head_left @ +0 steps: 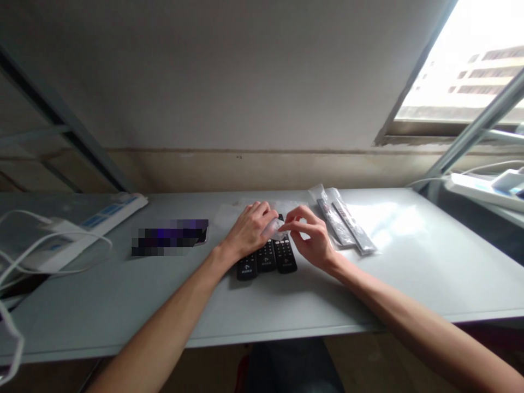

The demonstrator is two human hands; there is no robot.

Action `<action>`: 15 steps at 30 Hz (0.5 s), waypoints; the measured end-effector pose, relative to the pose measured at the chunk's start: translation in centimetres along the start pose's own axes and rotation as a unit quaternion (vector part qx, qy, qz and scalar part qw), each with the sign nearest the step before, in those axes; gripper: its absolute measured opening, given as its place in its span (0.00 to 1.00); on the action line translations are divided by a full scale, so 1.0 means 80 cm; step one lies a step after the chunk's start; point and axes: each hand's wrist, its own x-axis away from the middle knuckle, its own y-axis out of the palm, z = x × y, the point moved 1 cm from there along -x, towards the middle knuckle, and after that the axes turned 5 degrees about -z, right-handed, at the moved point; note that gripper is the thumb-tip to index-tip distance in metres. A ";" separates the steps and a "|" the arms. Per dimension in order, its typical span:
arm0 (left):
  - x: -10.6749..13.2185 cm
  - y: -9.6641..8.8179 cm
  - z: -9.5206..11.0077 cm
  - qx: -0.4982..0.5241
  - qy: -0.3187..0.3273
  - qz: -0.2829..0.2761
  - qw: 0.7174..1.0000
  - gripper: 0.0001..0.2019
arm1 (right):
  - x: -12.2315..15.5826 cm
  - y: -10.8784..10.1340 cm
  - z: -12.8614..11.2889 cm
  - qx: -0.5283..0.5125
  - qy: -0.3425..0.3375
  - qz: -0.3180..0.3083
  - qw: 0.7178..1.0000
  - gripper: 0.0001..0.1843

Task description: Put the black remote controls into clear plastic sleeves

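Three black remote controls (267,259) lie side by side on the grey table (286,305), straight ahead of me. My left hand (250,228) rests curled over their far ends and grips a clear plastic bag (275,228). My right hand (311,236) pinches the same bag's edge with thumb and forefinger, just right of the remotes. More clear plastic (233,210) lies flat behind my left hand.
Two bagged remotes (346,224) lie to the right of my hands. A blurred-out dark object (170,237) sits to the left. A white power strip (85,226) with cables (24,245) occupies the left end. Another power strip (487,188) stands on the right, under the window.
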 end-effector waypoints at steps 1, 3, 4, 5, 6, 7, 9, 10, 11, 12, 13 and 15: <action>0.000 0.000 0.000 0.003 0.002 -0.006 1.000 0.08 | 0.000 -0.001 -0.002 0.002 -0.003 0.006 1.000 0.19; 0.001 0.002 -0.001 0.004 0.001 -0.015 1.000 0.09 | -0.001 -0.003 -0.004 0.003 -0.009 0.013 1.000 0.19; 0.001 0.002 -0.001 0.004 0.000 -0.019 1.000 0.09 | -0.001 -0.003 -0.004 0.001 -0.013 0.010 1.000 0.19; 0.001 0.003 -0.002 0.003 -0.003 -0.022 1.000 0.09 | -0.002 -0.003 -0.004 0.000 -0.017 0.002 1.000 0.19; 0.001 0.003 -0.002 0.004 -0.006 -0.025 1.000 0.09 | -0.002 -0.002 -0.004 -0.002 -0.019 -0.008 1.000 0.19; 0.001 0.003 -0.002 0.004 -0.009 -0.028 1.000 0.09 | -0.002 -0.002 -0.003 -0.003 -0.021 -0.017 1.000 0.20; 0.000 0.003 -0.002 0.007 -0.014 -0.031 0.999 0.10 | -0.003 -0.001 -0.003 -0.006 -0.021 -0.029 0.999 0.21; 0.000 0.002 -0.001 0.009 -0.016 -0.033 0.999 0.10 | -0.004 -0.001 -0.003 -0.007 -0.022 -0.032 0.999 0.22; 0.000 0.002 -0.001 0.011 -0.017 -0.033 0.999 0.11 | -0.004 -0.001 -0.004 -0.008 -0.023 -0.033 0.999 0.22; -0.001 0.001 0.000 0.013 -0.017 -0.033 0.999 0.11 | -0.004 -0.001 -0.004 -0.008 -0.025 -0.033 0.999 0.22; -0.001 0.001 0.000 0.017 -0.017 -0.031 0.999 0.11 | -0.005 -0.001 -0.004 -0.006 -0.026 -0.032 0.999 0.22; -0.001 0.001 -0.001 0.031 -0.013 -0.022 0.999 0.11 | -0.004 -0.001 -0.004 0.007 -0.018 -0.021 1.000 0.21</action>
